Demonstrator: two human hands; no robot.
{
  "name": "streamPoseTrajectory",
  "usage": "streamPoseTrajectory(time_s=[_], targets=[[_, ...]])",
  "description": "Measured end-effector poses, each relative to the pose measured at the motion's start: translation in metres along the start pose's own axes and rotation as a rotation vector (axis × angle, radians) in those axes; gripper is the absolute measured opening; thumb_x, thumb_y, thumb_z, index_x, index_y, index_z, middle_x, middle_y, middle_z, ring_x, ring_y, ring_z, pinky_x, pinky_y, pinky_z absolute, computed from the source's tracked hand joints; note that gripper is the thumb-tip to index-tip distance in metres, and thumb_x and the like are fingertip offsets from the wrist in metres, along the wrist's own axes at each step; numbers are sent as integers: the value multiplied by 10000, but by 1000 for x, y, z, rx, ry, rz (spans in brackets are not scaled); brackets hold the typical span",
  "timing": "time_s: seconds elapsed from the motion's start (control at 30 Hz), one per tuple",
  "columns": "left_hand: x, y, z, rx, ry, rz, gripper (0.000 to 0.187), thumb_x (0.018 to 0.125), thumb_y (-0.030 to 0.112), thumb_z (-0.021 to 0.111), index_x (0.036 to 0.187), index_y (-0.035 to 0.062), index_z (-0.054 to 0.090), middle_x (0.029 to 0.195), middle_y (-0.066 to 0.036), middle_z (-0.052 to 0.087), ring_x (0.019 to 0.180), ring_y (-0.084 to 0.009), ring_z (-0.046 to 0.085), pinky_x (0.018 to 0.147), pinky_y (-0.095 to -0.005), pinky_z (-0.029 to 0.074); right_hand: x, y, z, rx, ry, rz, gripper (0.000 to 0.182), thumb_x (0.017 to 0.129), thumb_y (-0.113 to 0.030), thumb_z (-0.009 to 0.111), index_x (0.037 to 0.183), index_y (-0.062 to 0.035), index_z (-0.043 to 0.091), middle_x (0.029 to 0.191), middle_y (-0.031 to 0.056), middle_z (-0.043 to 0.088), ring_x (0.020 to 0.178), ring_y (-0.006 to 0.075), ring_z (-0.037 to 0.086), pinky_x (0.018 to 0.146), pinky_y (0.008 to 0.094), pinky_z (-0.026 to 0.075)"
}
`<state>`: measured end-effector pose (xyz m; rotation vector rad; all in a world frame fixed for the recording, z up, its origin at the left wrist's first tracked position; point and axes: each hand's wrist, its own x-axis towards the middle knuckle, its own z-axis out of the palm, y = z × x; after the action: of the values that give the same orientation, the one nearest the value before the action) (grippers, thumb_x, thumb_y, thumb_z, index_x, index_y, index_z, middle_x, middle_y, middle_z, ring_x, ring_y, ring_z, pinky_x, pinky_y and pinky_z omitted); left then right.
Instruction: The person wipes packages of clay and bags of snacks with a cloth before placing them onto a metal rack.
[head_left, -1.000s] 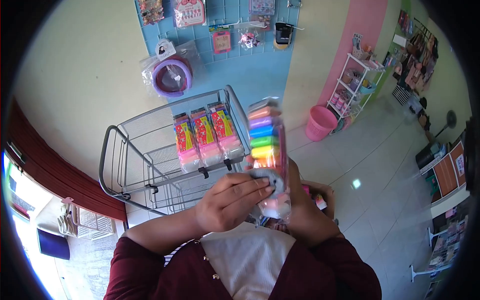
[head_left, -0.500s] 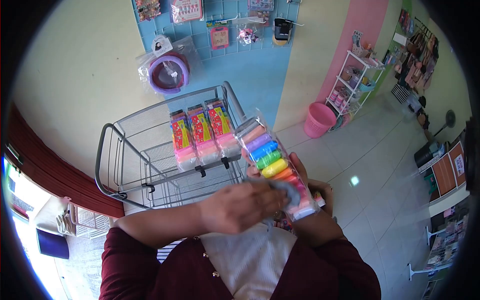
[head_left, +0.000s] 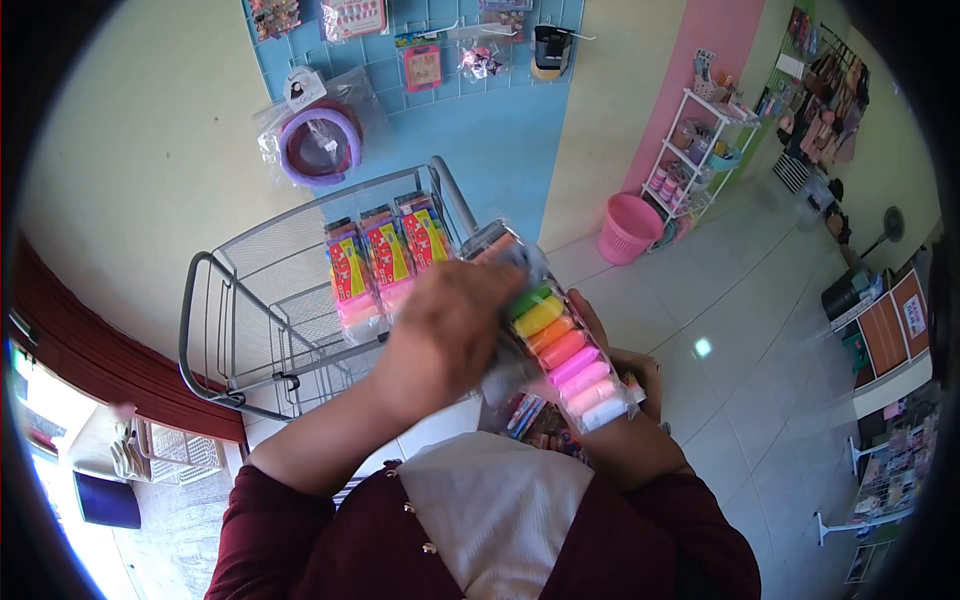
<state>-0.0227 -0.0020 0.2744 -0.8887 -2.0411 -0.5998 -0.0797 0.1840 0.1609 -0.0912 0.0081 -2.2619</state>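
Observation:
A clear plastic pack of modelling clay [head_left: 570, 345], with rolls running from dark to green, yellow, orange, pink and white, is held at a tilt in front of my chest. My right hand [head_left: 588, 316] grips it from behind, mostly hidden, with fingers showing at its right edge. Over the pack's upper part, my left hand [head_left: 445, 320] is closed on a grey cloth [head_left: 512, 372], blurred by motion and pressed against the plastic. Three similar packs [head_left: 385, 255] with red and yellow labels stand side by side in the grey wire cart [head_left: 232, 330] just beyond my hands.
Hair bands in plastic [head_left: 320, 145] hang on the wall beside a blue grid [head_left: 400, 50] of small goods. A pink basket [head_left: 630, 230] and white shelf rack [head_left: 690, 150] stand to the right. Below the held pack, more colourful packaging [head_left: 535, 420] shows.
My left hand has moved with the cloth from the pack's lower end up to its upper part. The right hand still holds the pack, and the view has shifted slightly.

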Motion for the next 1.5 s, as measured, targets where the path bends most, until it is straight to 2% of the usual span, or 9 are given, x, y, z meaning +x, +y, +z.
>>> streamPoseTrajectory(time_s=[0.53,0.6,0.67,0.73,0.77,1.0,1.27,1.4,1.5], targets=[[-44,44,6,-456,-133,315,395,722,-107,624,1099,-41,720,1102,-124,715,979,-256,657,874,-366,526,9,9,63,58,-222,-171,679,919,-385,616,1451,-37,377,1326,190,477,1076,286,536,839,388,506],[-58,42,4,-1152,-313,-271,354,801,-145,558,1085,-22,730,1106,-145,716,980,-250,672,876,-375,527,7,0,72,102,-282,-199,713,903,-384,626,1471,-45,360,1371,175,446,1091,274,514,818,374,491],[-74,39,11,-1252,-288,-372,328,936,-63,530,1224,14,670,1111,-157,695,1036,-264,667,910,-373,526,6,-8,80,122,-338,-179,735,899,-399,623,1481,-43,349,1401,170,418,1078,274,514,825,376,486],[-79,42,13,-1649,29,-1392,390,947,-55,526,1324,17,595,1127,-128,695,1017,-229,681,878,-361,561,8,-11,82,-49,-258,-319,775,900,-407,640,1479,-11,311,1427,194,396,1025,246,549,804,357,496],[-77,38,19,-1736,75,-1497,417,968,-19,496,1381,26,536,1139,-116,688,958,-216,699,866,-359,583,8,-13,81,-137,-258,-310,728,938,-415,599,1475,-13,315,1399,191,432,1025,247,550,822,366,492],[-77,28,31,-1997,-77,-1459,381,994,109,462,1355,15,541,1154,-126,677,996,-241,702,840,-406,608,26,8,71,-843,65,-940,654,950,-233,567,1501,-68,257,1351,221,499,909,234,591,743,353,515],[-84,19,45,-1828,-131,-1695,373,1017,254,474,1284,7,556,1143,-147,672,953,-258,698,834,-392,593,29,4,55,-1490,118,-1515,854,924,-193,553,1580,-77,18,1542,210,290,1313,289,425,1084,427,362],[-82,15,55,-1855,-119,-1638,389,1026,280,438,1266,1,564,1129,-162,676,938,-266,700,820,-417,596,24,8,55,-1368,81,-1487,783,1007,-289,490,1579,-68,3,1603,188,131,1426,302,289,1155,432,256],[-80,10,50,-1816,-164,-1674,350,1023,236,446,1251,7,582,1087,-141,684,911,-238,700,809,-393,591,14,8,65,-1241,48,-1308,858,968,-227,621,1568,-65,29,1517,162,292,1341,251,386,1111,413,327]])
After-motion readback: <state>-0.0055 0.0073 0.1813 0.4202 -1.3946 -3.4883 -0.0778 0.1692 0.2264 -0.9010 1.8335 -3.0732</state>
